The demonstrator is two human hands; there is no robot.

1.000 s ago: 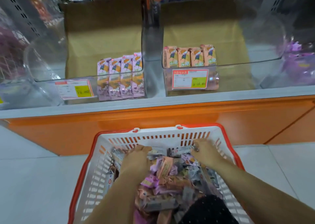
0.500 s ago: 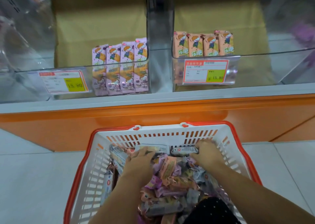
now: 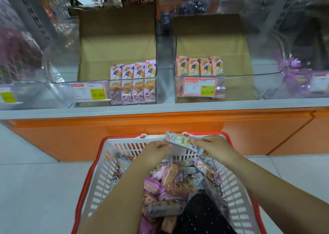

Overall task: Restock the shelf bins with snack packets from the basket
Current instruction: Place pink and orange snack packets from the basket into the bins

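Head: four purple packets (image 3: 133,84), one basket (image 3: 101,177)

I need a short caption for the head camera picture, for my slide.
Left hand and right hand hold a snack packet above the basket, facing shelf bins of pink packets and orange packets.

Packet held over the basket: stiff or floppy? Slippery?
Likely light and floppy: the snack packet is pinched at its ends by the left hand and right hand, wrapper crinkled. Glossy film is probably slippery, so pinches may slide.
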